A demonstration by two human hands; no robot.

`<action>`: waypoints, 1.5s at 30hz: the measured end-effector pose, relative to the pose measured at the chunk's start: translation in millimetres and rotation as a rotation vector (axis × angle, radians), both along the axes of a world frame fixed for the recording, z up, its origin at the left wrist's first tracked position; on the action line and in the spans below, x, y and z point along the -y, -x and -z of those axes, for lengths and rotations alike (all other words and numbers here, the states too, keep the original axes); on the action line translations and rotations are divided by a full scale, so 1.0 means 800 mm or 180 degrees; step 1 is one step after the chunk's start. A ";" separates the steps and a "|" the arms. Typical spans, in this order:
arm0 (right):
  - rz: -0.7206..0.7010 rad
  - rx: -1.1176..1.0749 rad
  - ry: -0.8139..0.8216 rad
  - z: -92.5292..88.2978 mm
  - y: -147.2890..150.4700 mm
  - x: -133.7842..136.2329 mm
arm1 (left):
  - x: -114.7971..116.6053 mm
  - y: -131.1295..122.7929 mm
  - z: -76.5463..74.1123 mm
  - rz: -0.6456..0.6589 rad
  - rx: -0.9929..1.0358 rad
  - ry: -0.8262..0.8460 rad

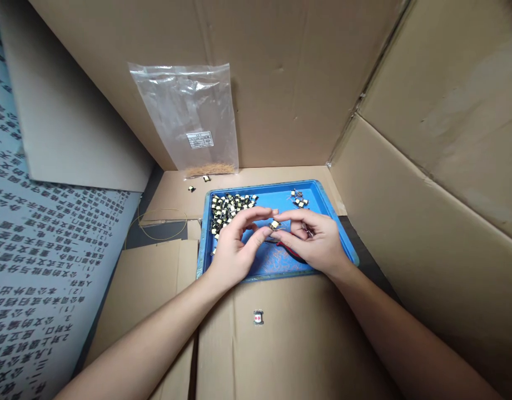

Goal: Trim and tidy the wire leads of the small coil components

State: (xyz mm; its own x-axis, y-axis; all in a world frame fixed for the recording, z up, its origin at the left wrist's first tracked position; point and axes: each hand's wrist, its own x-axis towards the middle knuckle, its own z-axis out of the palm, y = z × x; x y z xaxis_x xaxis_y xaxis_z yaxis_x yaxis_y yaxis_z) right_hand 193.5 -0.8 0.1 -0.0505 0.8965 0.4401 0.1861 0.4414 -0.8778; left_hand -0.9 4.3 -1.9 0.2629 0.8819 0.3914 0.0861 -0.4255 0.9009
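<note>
A small transformer [274, 224] with a yellow-taped coil is held above the blue tray [276, 273]. My left hand [239, 241] is closed, its thumb and index finger pinching the transformer from the left. My right hand [318, 239] meets it from the other side, with thumb and index fingertips at its edge. Thin wires [308, 231] show in the curled fingers of my right hand. Beneath that hand lies a red and black tool [291, 250], mostly hidden, perhaps cutters. Many similar transformers [228, 208] are heaped at the tray's left side.
A few transformers [300, 201] lie at the tray's back right, and wire scraps [276, 260] at its front. One red-marked transformer [258, 317] sits on the near cardboard. Behind stands a clear bag [189, 116] of orange wires. Cardboard walls [406, 183] enclose the back and right.
</note>
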 end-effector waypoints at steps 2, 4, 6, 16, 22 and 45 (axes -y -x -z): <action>-0.0072 -0.0029 0.0036 -0.001 0.001 0.000 | 0.000 0.000 -0.001 0.0167 -0.0089 0.0092; -0.0113 -0.0086 0.0127 -0.001 0.001 0.000 | 0.000 0.001 -0.002 0.0225 -0.0151 0.0180; -0.0117 -0.0137 0.0234 0.000 0.001 0.000 | 0.000 0.001 -0.003 0.0220 -0.0098 0.0284; -0.0063 0.0017 -0.0119 0.001 0.001 -0.002 | -0.003 -0.002 -0.005 0.0850 0.0766 0.1204; 0.0244 0.0769 -0.0937 0.007 -0.003 -0.004 | -0.003 0.002 -0.007 0.1218 0.1150 0.1595; 0.0747 0.1196 -0.1334 0.003 -0.002 0.000 | -0.001 -0.005 -0.009 0.1041 0.1017 0.1320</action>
State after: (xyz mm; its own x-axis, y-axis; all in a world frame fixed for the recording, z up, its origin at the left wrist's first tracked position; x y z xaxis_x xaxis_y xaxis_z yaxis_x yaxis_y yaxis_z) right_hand 194.9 -0.9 -2.1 -0.0928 0.6568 0.7483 0.5837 0.6447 -0.4935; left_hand 3.4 4.8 5.5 0.4716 0.8711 0.1371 -0.2911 0.0071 0.9567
